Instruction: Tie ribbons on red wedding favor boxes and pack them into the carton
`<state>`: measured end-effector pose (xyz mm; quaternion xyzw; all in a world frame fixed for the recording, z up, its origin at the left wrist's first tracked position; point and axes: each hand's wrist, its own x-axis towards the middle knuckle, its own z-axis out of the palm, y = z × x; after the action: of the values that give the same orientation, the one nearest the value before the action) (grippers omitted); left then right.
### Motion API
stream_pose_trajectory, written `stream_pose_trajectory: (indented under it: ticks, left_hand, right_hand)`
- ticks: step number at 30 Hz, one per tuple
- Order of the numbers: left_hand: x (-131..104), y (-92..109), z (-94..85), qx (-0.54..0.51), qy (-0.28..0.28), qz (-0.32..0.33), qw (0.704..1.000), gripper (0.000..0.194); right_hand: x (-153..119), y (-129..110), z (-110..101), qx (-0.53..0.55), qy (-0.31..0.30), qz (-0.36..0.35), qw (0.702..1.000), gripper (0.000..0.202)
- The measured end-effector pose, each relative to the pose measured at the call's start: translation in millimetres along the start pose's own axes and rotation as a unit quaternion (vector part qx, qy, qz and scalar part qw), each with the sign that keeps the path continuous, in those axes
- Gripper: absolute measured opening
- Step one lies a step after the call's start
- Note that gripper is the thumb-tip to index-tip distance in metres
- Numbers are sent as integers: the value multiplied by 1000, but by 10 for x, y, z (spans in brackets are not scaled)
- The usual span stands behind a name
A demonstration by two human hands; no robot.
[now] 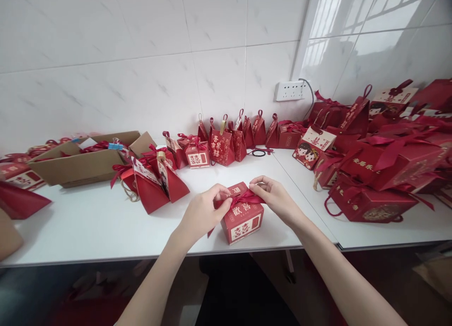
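Observation:
A red gift box [243, 222] with white panels and Chinese characters stands on the white table near its front edge. Across its top lies a dark red ribbon [243, 199] tied in a bow. My left hand [208, 208], at the box's left side, pinches the ribbon between thumb and fingers. At the right side, the thumb and fingertips of my right hand [273, 196] are closed on the other side of the bow. One ribbon tail hangs down left of the box.
Red triangular boxes [221, 147] line the wall. An open cardboard box [81, 168] stands at the left, with two red triangular boxes [150, 189] beside it. Many red boxes [374, 201] are piled at the right. A socket strip [291, 91] is on the wall.

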<state>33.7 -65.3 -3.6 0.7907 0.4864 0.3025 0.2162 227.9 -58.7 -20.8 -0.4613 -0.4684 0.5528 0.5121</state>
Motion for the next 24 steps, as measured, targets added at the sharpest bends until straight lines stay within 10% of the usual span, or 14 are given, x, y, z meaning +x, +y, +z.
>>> stream_pose_trajectory:
  ticks: [5, 11, 24]
  left_hand:
    - [9, 66, -42, 173, 29, 61, 983, 20]
    - [82, 77, -69, 91, -36, 217, 971, 23]
    - [135, 78, -49, -65, -132, 103, 984, 26]
  right_hand:
    - [-209, -11, -93, -127, -1, -25, 992, 40]
    - [-391, 56, -148, -174, 3, -58, 983, 29]
    - [-568, 94, -43, -133, 4, -38, 990, 34]
